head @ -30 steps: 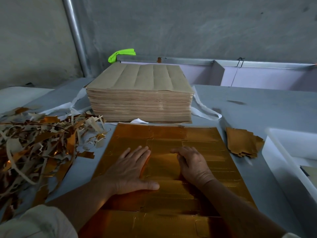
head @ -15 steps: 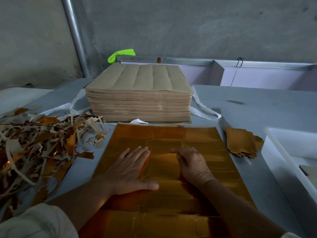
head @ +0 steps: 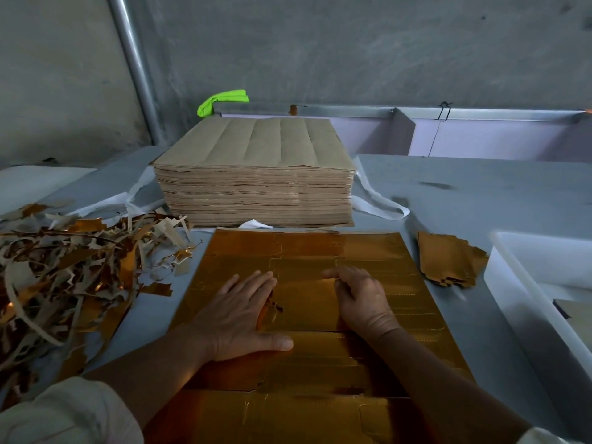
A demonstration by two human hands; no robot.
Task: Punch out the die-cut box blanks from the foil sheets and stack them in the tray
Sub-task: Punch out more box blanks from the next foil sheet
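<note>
On the grey table (head: 480,193) the foil sheet (head: 368,248) lies flat. The left hand (head: 237,315) is spread, pinning it, while the right hand (head: 362,299), fingers curled, seems to pinch a blank (head: 304,293) loose. The tray (head: 519,283) stands at the right.

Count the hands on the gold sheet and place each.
2. The left hand lies flat on the sheet, left of centre; the right hand rests on it, right of centre. No other hand is in view.
</note>
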